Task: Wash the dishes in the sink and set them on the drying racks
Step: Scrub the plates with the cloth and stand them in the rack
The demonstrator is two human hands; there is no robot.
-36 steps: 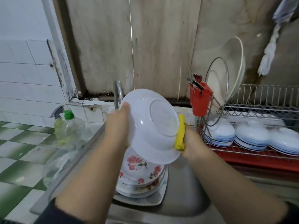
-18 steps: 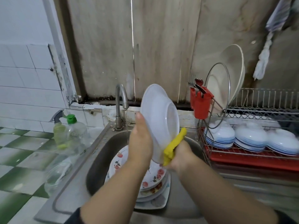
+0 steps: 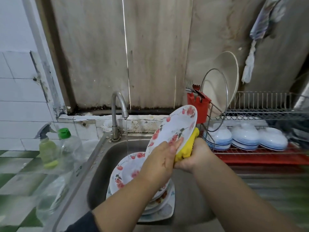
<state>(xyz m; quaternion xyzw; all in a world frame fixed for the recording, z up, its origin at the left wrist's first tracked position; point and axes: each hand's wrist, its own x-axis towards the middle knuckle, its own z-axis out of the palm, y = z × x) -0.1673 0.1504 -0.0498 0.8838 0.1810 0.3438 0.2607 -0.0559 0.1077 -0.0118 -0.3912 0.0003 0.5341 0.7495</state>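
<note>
My left hand (image 3: 161, 156) grips the lower rim of a white plate with red flowers (image 3: 173, 128), held tilted above the steel sink (image 3: 100, 156). Behind that plate, my right hand (image 3: 195, 155) grips a yellow sponge (image 3: 186, 148) pressed against the plate's back. A stack of flowered plates (image 3: 127, 171) lies in the sink under my arms. A thin stream of water runs from the tap (image 3: 117, 111) onto the stack.
A wire drying rack (image 3: 260, 113) stands on the right, with stacked white-and-blue bowls (image 3: 245, 138), a red cutlery holder (image 3: 200, 106) and a large upright plate (image 3: 222, 81). A spray bottle (image 3: 46, 144) and a green-capped bottle (image 3: 70, 144) stand left of the sink.
The plate in my hands has turned from edge-on, back showing, to its flowered face toward me. The sponge moved behind it. The view dropped closer to the sink.
</note>
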